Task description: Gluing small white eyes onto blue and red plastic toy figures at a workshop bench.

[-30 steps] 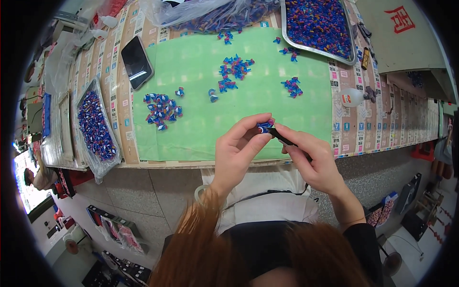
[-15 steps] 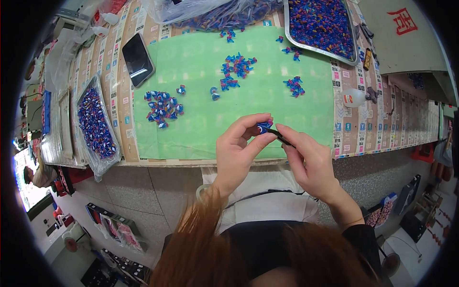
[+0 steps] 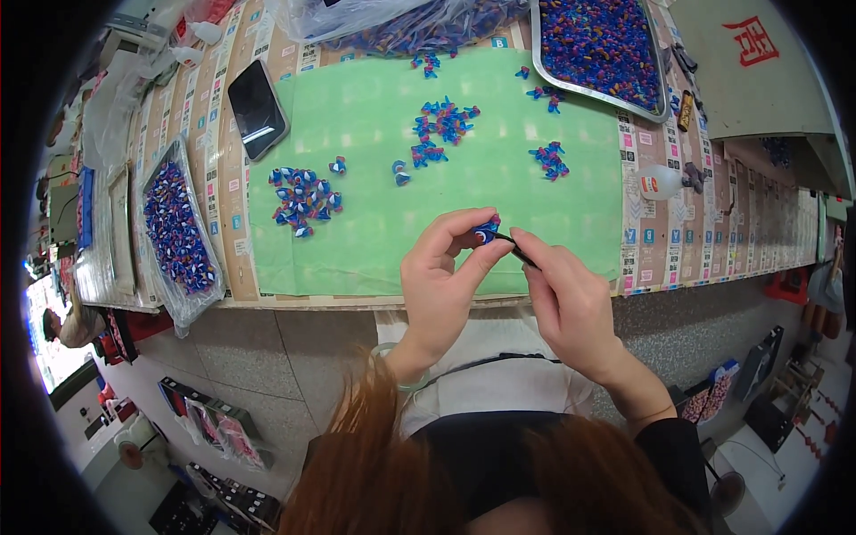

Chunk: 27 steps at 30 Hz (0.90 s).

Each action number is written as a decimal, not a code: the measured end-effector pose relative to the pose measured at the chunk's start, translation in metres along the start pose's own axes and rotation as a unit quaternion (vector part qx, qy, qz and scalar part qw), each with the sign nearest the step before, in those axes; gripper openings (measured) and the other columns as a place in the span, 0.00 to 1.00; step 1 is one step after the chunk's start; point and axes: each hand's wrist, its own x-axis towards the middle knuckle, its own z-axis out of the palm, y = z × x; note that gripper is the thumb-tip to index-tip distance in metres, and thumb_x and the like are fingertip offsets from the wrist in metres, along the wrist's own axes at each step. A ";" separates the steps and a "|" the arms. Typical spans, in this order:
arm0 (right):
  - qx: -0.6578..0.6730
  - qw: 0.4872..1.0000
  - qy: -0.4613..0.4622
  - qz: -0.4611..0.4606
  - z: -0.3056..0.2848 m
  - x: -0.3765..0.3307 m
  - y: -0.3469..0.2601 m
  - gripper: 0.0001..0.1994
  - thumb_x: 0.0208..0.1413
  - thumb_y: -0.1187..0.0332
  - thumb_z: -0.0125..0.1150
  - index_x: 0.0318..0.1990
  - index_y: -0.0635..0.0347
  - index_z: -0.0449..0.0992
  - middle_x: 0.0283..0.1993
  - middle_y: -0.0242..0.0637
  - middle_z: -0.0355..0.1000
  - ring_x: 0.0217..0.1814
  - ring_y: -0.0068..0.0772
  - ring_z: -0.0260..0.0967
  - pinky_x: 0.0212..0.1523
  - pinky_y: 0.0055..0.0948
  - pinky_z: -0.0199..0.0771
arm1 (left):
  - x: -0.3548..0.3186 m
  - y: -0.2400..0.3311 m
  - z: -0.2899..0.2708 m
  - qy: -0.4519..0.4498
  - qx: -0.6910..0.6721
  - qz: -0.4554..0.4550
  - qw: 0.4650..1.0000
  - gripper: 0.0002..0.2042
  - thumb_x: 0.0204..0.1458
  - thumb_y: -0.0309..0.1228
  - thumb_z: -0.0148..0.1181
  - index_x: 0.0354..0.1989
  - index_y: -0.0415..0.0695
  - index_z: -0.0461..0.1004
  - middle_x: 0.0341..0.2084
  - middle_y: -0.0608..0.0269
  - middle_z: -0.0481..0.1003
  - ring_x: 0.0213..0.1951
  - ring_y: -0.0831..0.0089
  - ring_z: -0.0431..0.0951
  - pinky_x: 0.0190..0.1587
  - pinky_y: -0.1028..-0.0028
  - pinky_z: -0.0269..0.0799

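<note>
Left hand (image 3: 441, 276): fingertips pinched on a small blue piece (image 3: 486, 233), above the near edge of the green mat (image 3: 374, 241). Right hand (image 3: 566, 299): closed on a thin black tool (image 3: 520, 252), tip touching the piece. On mat: loose heaps of blue pieces (image 3: 301, 198). Left: clear bag (image 3: 176, 234) of pieces; phone (image 3: 257, 109). Far right: metal tray (image 3: 602, 43) full of pieces. Far centre: plastic bag (image 3: 401, 22) of pieces.

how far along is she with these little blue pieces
Looks done: a pile of blue-and-white pieces on the green mat and a tray of similar pieces at the left. In hand: the left hand pinches one blue piece while the right hand works a thin dark tool at it. Left: a full metal tray and small blue-red clusters.
</note>
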 end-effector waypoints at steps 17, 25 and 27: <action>0.083 0.995 -0.034 0.039 -0.002 0.003 0.002 0.18 0.44 0.84 0.47 0.45 0.63 0.66 0.29 0.42 0.67 0.23 0.32 0.64 0.23 0.23 0.63 | 0.002 0.007 0.001 0.014 -0.008 -0.028 0.999 0.12 0.42 0.17 0.55 0.38 0.35 0.68 0.31 0.63 0.71 0.32 0.82 0.70 0.35 0.85 0.66; 0.032 0.999 -0.010 0.018 0.003 0.002 0.001 0.18 0.44 0.84 0.47 0.45 0.63 0.66 0.29 0.42 0.67 0.23 0.31 0.64 0.24 0.22 0.63 | 0.002 0.003 0.000 0.021 0.031 -0.006 0.999 0.12 0.42 0.17 0.55 0.38 0.35 0.69 0.30 0.64 0.71 0.31 0.82 0.69 0.35 0.85 0.66; 0.040 0.999 -0.011 0.016 0.001 0.003 0.004 0.18 0.44 0.84 0.47 0.45 0.63 0.66 0.29 0.42 0.67 0.23 0.30 0.64 0.23 0.22 0.63 | 0.003 0.004 0.000 0.022 0.034 -0.012 0.999 0.12 0.42 0.17 0.55 0.38 0.35 0.69 0.30 0.64 0.71 0.32 0.82 0.69 0.35 0.84 0.66</action>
